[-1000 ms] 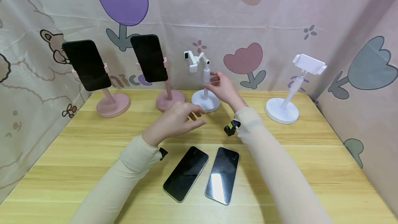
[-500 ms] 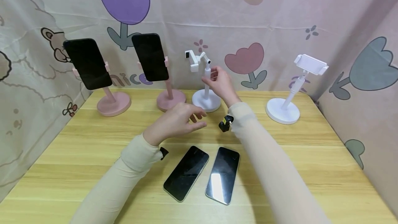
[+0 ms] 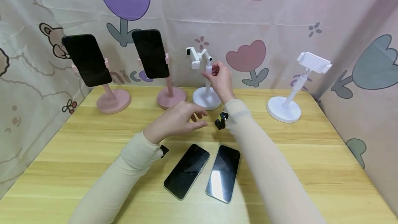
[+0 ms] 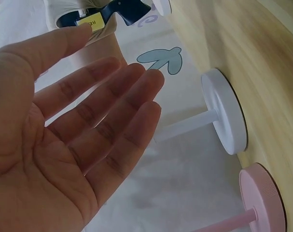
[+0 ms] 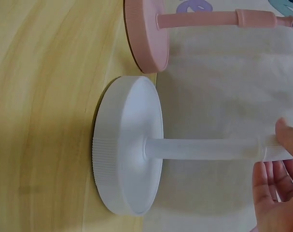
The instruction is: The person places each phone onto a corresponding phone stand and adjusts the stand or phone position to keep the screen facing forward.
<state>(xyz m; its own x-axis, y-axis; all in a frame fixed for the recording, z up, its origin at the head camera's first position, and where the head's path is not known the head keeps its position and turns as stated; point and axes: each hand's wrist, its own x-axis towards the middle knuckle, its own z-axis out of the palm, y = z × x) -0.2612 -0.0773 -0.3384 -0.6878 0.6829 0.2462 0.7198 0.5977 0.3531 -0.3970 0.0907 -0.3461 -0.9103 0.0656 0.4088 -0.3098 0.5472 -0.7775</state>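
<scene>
In the head view, a white phone stand (image 3: 206,100) stands upright near the back of the table. My right hand (image 3: 221,81) holds its pole between thumb and fingers, just below the tilted phone clamp (image 3: 195,59). The right wrist view shows the thumb (image 5: 287,134) on the ribbed collar (image 5: 274,149), with the other fingers under it. My left hand (image 3: 178,120) hovers over the table in front of the stands. It holds nothing, and its fingers look loosely extended in the left wrist view.
Two pink stands hold black phones, one at the far left (image 3: 88,61) and one beside the white stand (image 3: 151,54). Another white stand (image 3: 283,110) is at the right. Two phones, one left (image 3: 186,172) and one right (image 3: 223,175), lie between my forearms. A patterned curtain (image 3: 199,6) hangs behind.
My right hand has slid up the white stand's pole and now grips the collar, its wrist shifting leftward. My left hand stays in place. The view tilts slightly.
</scene>
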